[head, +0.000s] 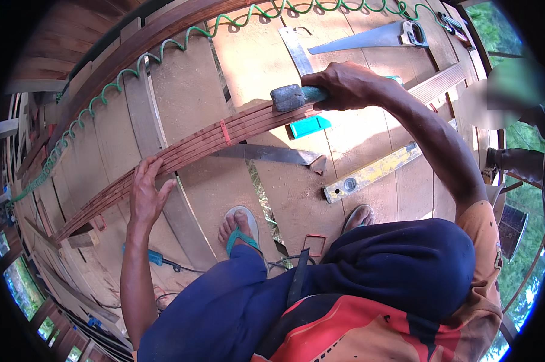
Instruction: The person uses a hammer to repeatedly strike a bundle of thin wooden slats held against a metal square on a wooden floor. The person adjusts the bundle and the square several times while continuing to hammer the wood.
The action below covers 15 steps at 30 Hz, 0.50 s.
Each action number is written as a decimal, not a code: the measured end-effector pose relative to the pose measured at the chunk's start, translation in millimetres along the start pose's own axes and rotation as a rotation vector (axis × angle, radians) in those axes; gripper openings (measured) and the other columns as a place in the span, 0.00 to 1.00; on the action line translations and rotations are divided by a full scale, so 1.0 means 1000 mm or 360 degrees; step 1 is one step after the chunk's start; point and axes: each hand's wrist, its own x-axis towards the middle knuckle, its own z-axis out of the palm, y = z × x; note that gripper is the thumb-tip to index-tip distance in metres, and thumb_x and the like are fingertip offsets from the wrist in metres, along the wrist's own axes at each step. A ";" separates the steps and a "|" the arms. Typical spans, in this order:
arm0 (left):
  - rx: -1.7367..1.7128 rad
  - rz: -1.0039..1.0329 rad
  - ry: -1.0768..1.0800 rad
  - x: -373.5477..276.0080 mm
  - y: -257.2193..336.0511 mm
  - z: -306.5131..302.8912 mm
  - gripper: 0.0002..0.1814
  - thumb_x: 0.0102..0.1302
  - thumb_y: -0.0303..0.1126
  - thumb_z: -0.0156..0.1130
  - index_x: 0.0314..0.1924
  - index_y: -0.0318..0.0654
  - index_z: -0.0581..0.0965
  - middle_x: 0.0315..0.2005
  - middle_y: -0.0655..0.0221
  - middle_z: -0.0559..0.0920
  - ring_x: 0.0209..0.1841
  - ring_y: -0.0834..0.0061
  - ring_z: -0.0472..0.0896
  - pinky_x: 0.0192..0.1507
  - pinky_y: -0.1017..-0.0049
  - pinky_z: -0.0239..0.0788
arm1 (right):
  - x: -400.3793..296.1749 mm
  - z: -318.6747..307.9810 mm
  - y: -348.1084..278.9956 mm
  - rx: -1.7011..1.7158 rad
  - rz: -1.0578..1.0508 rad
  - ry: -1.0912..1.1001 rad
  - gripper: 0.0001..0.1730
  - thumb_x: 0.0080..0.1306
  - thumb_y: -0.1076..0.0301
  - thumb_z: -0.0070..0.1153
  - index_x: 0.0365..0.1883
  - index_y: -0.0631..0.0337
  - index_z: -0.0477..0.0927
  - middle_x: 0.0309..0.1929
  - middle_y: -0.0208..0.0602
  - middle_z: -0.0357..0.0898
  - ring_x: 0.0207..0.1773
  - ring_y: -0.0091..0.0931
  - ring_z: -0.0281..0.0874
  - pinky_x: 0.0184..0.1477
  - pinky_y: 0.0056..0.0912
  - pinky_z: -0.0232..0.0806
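Note:
A long bundle of thin reddish wooden strips [195, 149] lies across the floorboards, with a red band [225, 132] around it. My left hand [148, 185] rests on the strips left of the band, fingers spread. Further right, my right hand [345, 86] grips a hammer [288, 98] by its green handle; its blocky grey head is over or on the strips, contact cannot be told. Just below the hammer lies a turquoise block-like object [309, 127]. A metal square or blade [268, 154] passes beside the bundle's lower edge.
A handsaw [367, 38] and a metal ruler [295, 50] lie beyond the strips. Nearer me are a yellow spirit level [372, 172] and a corded teal tool [154, 257]. A green coiled hose [166, 45] crosses the far side. Gaps show between floorboards. At right, a person is partly visible.

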 end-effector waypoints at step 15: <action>0.0239 0.0135 0.0882 -0.009 -0.029 0.104 0.33 0.54 0.24 0.77 0.63 0.35 0.79 0.59 0.61 0.78 0.64 0.55 0.74 0.67 0.56 0.68 | 0.041 -0.033 -0.033 -0.0190 0.0202 -0.0413 0.07 0.66 0.73 0.62 0.42 0.58 0.81 0.25 0.42 0.84 0.29 0.37 0.87 0.35 0.46 0.75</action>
